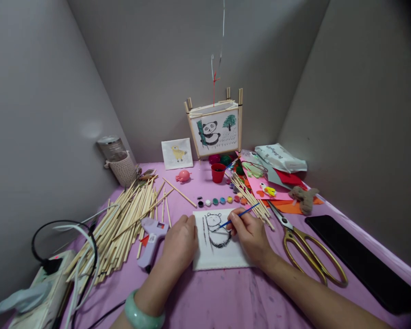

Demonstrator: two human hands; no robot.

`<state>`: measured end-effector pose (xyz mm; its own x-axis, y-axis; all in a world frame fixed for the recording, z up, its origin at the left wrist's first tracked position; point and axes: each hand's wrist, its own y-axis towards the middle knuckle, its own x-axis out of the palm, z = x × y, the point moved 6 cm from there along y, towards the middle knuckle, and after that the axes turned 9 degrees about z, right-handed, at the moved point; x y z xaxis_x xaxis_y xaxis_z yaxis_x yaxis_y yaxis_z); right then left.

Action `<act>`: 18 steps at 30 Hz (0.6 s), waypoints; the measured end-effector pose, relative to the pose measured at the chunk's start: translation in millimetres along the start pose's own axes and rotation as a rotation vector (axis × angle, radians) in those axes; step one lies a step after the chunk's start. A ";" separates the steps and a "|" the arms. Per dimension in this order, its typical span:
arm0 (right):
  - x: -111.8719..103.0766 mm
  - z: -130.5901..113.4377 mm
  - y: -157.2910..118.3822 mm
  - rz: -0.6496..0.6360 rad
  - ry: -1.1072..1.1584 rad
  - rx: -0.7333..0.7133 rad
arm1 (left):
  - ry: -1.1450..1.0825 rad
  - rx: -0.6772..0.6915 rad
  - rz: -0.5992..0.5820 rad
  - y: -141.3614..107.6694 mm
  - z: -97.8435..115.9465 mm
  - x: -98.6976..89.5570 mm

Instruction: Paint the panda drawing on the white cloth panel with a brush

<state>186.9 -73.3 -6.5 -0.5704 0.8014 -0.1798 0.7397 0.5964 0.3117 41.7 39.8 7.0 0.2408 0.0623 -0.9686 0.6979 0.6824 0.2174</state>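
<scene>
My right hand (249, 233) is closed around a thin blue paintbrush (241, 215), its tip down at the drawing. Under it lies a white sheet (202, 262) with a black outline of a panda (214, 221) beside upright stalk lines. My left hand (181, 240) is closed with curled fingers at the sheet's left edge, the fingertips hidden from view. Just beyond the sheet is a row of small paint pots (215, 201) in several colours. A red cup (218, 173) with dark liquid stands behind them.
Wooden sticks (133, 214) and a lilac glue gun (153, 242) lie left, near a power strip (51, 278) with cables. Gold-handled scissors (303, 242) and a black slab (356, 260) lie right. A stick-framed panda lantern (215, 130) hangs behind, beside a chick picture (177, 154).
</scene>
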 end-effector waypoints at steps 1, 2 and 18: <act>0.1 -0.2 -0.3 -0.002 -0.004 0.001 | 0.000 -0.001 -0.001 -0.1 0.0 -0.2; 0.2 -0.3 -0.6 -0.006 -0.008 0.003 | 0.000 -0.003 -0.002 -0.2 -0.2 -0.4; 1.5 0.1 -1.2 -0.015 -0.027 -0.005 | -0.010 -0.003 0.011 1.0 -0.1 0.2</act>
<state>185.2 -72.7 -7.2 -0.5716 0.7934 -0.2093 0.7294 0.6082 0.3132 42.4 40.5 7.0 0.2553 0.0630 -0.9648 0.6930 0.6839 0.2281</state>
